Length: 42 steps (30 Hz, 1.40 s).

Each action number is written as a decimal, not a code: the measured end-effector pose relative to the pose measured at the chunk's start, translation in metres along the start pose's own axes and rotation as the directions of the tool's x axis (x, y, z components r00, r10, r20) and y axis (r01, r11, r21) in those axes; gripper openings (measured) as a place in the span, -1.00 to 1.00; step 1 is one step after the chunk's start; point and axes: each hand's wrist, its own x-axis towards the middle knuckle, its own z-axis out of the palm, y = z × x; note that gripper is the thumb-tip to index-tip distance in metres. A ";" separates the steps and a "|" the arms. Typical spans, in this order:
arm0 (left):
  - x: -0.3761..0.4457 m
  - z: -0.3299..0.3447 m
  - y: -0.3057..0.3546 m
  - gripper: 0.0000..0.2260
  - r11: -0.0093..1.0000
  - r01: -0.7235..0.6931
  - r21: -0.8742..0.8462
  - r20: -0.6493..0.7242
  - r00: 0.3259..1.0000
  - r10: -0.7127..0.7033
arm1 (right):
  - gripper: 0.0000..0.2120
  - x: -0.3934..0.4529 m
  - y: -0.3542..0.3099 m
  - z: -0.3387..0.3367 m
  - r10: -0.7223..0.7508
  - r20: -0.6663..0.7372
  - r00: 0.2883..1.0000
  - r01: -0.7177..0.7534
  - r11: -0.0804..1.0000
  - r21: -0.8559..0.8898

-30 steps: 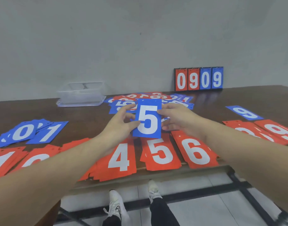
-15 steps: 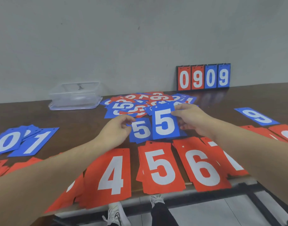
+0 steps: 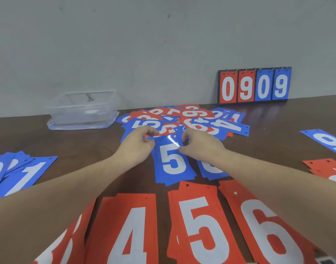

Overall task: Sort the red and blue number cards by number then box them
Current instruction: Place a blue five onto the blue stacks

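Fingers of left hand point(image 3: 138, 144) and right hand point(image 3: 198, 143) pinching top edge of blue 5 card point(image 3: 172, 161), flat on its pile below the grip; thin, glossy, probably slippery and bendy, best held by edges.

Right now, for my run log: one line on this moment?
hands: both on blue 5 | place: blue 5 pile | box: empty

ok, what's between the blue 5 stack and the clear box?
Head view: left hand, then bare table up to the clear box; the mixed card pile sits off to the right.
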 end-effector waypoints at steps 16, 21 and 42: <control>0.130 0.028 -0.033 -0.32 0.904 0.143 0.403 -0.112 0.988 -0.107 | -0.61 0.081 0.095 -0.032 0.053 -0.230 0.972 -0.056 0.998 -0.004; 0.131 0.040 -0.043 -0.26 0.875 0.179 0.449 -0.040 0.983 -0.180 | -0.40 0.090 0.121 -0.029 0.173 -0.149 0.974 -0.180 0.983 -0.035; 0.102 0.045 -0.015 -0.57 0.942 -0.317 0.110 -0.128 0.935 0.330 | -0.23 0.049 0.143 -0.031 0.083 -0.250 0.965 -0.105 0.992 -0.076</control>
